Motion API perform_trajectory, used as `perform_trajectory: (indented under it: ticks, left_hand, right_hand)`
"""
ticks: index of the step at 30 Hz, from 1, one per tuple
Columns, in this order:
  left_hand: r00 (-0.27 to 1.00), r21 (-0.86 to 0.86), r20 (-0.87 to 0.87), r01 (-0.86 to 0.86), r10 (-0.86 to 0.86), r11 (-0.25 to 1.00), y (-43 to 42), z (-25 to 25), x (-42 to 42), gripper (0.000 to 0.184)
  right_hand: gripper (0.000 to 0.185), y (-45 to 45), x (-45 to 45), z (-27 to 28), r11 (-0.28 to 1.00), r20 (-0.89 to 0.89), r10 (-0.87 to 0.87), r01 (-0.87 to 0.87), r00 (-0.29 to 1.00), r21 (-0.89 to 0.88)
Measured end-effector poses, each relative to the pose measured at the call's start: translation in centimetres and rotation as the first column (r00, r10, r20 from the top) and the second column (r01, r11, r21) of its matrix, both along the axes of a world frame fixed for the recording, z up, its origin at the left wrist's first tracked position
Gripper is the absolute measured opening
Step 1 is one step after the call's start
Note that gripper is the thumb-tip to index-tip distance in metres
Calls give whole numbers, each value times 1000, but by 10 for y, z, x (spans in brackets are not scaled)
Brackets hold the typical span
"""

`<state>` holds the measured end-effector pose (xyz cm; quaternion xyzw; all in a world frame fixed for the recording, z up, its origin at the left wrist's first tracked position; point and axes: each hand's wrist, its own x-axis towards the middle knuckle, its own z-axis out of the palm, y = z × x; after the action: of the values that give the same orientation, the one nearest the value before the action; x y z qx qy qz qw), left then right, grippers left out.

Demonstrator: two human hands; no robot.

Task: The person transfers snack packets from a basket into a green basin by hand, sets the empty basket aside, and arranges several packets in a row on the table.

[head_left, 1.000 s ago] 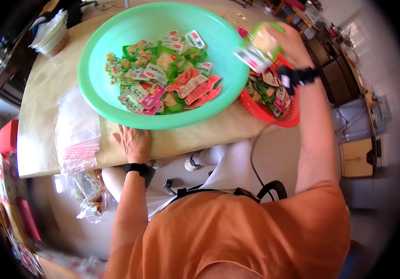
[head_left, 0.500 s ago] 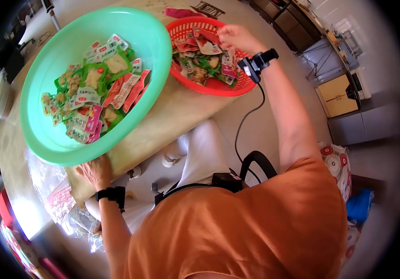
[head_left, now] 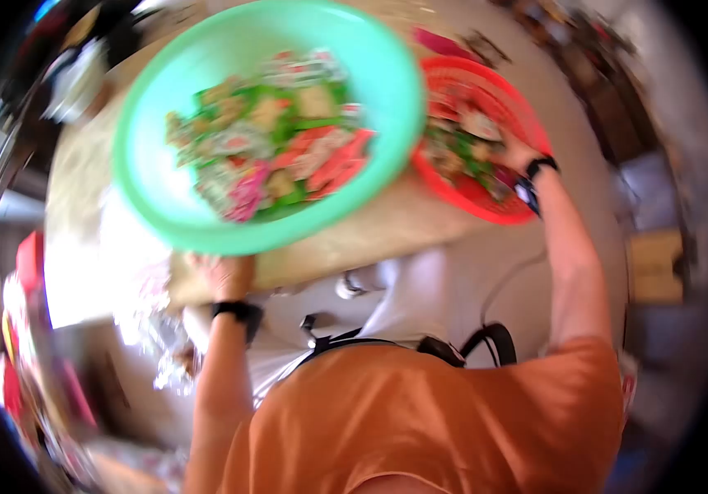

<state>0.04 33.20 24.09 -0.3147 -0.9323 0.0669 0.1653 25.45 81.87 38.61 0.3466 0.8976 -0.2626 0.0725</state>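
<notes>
A large green basin [head_left: 144, 177] stands on the table, with several small food packets [head_left: 247, 140] in its bottom. My left hand [head_left: 226, 276] is at the table's front edge, below the basin's near rim. Its fingers are blurred and partly hidden by that rim. To the right stands a red slotted basket [head_left: 527, 107] with more small packets [head_left: 461, 140]. My right hand [head_left: 518, 155] reaches over the basket's right side, down to the packets. Blur hides its fingers and whatever they may hold. Both wrists wear black bands.
The pale table [head_left: 82, 185] runs beneath the basin and basket. A crumpled clear plastic bag [head_left: 144, 288] hangs at its left front edge. White containers [head_left: 78, 86] stand at the far left. A cardboard box [head_left: 654, 263] is on the right. A pink item [head_left: 440, 41] lies behind the basket.
My right hand has gone from above the basket's back right rim down into the basket. The view has swung, so basin and basket appear farther right. My left hand stays near the basin's rim.
</notes>
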Motion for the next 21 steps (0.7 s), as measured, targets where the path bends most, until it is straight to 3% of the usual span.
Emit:
perform_trajectory:
  ticks: [1, 2, 3, 4, 6, 7, 8, 10, 11, 12, 15, 18, 19, 20, 21]
  left_hand:
    - [991, 118, 133, 7, -23, 993, 6, 20, 1, 28]
    - [955, 170, 293, -96, 43, 981, 15, 41, 3, 29]
    - [890, 223, 451, -192, 73, 956, 22, 55, 3, 31]
    - [885, 235, 454, -230, 102, 944, 24, 57, 3, 31]
    - [843, 305, 533, -271, 72, 913, 25, 57, 2, 33]
    - [837, 320, 541, -301, 88, 898, 24, 56, 3, 33]
    - [864, 348, 498, -283, 80, 894, 22, 55, 4, 36]
    - [863, 332, 500, -272, 76, 903, 20, 56, 5, 46]
    - [856, 339, 511, -287, 81, 896, 19, 56, 5, 46]
    - [867, 360, 493, -276, 69, 891, 18, 57, 5, 46]
    - [888, 390, 458, -248, 47, 887, 17, 57, 5, 46]
    - [904, 415, 428, -214, 18, 884, 18, 60, 6, 46]
    - [911, 442, 412, -222, 24, 869, 18, 57, 6, 45]
    - [918, 467, 396, -226, 26, 855, 18, 55, 6, 44]
    - [920, 467, 392, -198, -1, 862, 17, 52, 7, 44]
  right_hand:
    - [82, -20, -10, 21, 997, 24, -39, 41, 999, -72]
    - [78, -5, -7, 1, 995, 11, -104, 104, 994, -1]
    - [78, 27, 1, -30, 998, -60, -53, 51, 997, -46]
    - [78, 17, -2, -20, 986, -34, -163, 164, 986, 39]
    - [78, 13, -11, -8, 922, 228, -381, 385, 896, 27]
    - [77, -11, -16, 9, 908, 197, -416, 416, 888, 46]
    - [70, 107, 24, -90, 868, 117, -157, 81, 981, 489]
    - [50, 106, 16, -81, 856, -112, -429, 443, 896, 267]
    - [44, 94, 18, -60, 877, -186, -479, 476, 858, -63]
    - [41, 99, 17, -50, 819, -267, -574, 533, 774, -215]
    - [36, 54, -16, 12, 793, -459, -593, 380, 662, -475]
    - [37, -30, -81, 76, 778, -477, -439, 57, 761, -626]
    - [40, -42, -101, 83, 720, -469, -378, -65, 798, -691]
    - [43, -64, -121, 91, 668, -490, -315, -178, 813, -723]
    - [44, -92, -141, 98, 698, -545, -260, -235, 797, -676]
